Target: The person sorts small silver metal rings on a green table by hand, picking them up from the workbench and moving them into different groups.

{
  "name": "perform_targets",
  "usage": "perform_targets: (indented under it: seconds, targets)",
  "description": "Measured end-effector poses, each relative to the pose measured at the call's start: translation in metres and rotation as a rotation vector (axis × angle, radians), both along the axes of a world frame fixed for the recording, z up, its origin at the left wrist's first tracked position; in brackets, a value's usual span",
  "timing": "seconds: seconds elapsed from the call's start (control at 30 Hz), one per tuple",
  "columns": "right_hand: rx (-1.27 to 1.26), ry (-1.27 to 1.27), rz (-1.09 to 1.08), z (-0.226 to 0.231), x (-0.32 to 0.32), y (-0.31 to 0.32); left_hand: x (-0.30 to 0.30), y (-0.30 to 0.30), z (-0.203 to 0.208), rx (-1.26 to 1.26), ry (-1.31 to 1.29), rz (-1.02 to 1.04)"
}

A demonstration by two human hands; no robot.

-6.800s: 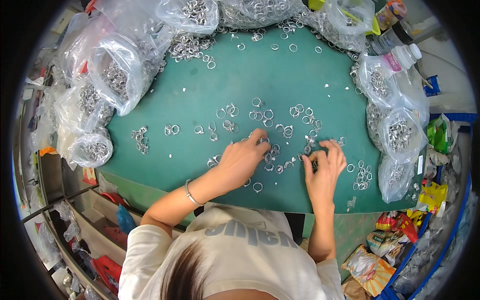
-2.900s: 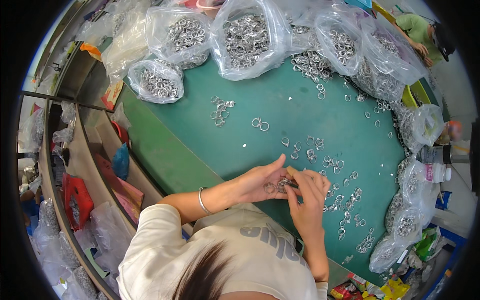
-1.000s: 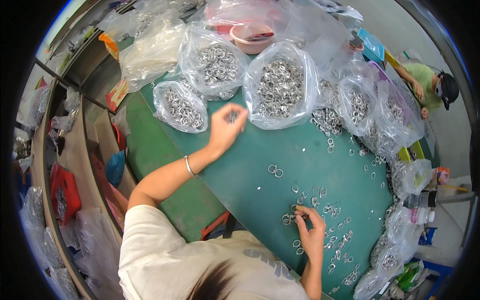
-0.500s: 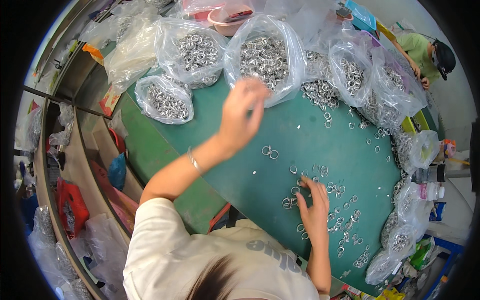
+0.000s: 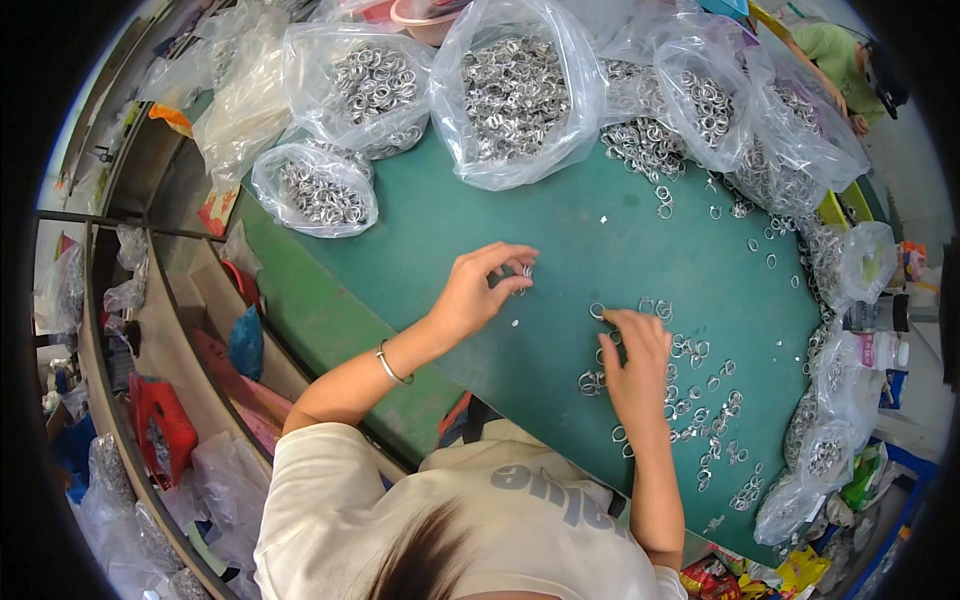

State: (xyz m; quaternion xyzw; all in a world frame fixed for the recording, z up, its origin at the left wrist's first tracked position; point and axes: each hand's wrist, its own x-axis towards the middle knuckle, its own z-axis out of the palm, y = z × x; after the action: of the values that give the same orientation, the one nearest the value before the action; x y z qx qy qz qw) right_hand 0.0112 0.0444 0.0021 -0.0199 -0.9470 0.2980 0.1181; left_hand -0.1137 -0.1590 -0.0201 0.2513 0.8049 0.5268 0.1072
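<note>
My left hand [image 5: 476,292] is above the green tabletop, thumb and fingers pinched on small silver metal rings [image 5: 526,271]. Farther right, my right hand [image 5: 637,362] hangs low over the table with curved fingers and a gap between thumb and forefinger. Its forefinger tip is at the edge of a single ring [image 5: 596,311] lying on the table. Several loose rings [image 5: 592,382] lie beside and partly under that hand, and more are scattered to its right [image 5: 713,425].
Clear plastic bags full of rings line the far side, including a large open bag [image 5: 515,100] and a smaller one [image 5: 322,195]. More bags [image 5: 815,470] edge the right side. Wooden shelving [image 5: 190,340] stands at left. Another person [image 5: 850,70] is at far right.
My left hand has come down from beside the large bag to the table and now pinches rings that lay there. My right hand has reached slightly forward to the single ring.
</note>
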Motion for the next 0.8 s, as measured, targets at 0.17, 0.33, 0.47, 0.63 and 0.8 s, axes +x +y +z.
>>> perform_targets:
  seconds: [0.17, 0.33, 0.47, 0.63, 0.8]
  targets:
    - [-0.127, 0.031, 0.158, 0.003, -0.032, -0.025, -0.001, -0.005, -0.003, 0.228, -0.293, 0.185]
    - [-0.134, 0.052, 0.238, -0.010, -0.064, -0.046, -0.001, -0.015, -0.007, -0.157, 0.364, 0.034]
    - [-0.335, -0.015, 0.186, -0.028, -0.072, -0.043, 0.018, -0.010, 0.006, -0.215, 0.294, 0.025]
    - [-0.600, -0.089, 0.113, -0.017, -0.062, -0.044, 0.022, -0.006, -0.003, -0.273, 0.324, -0.058]
    - [-0.593, 0.018, 0.080, -0.017, -0.060, -0.047, 0.025, -0.003, 0.001, -0.073, 0.133, 0.075]
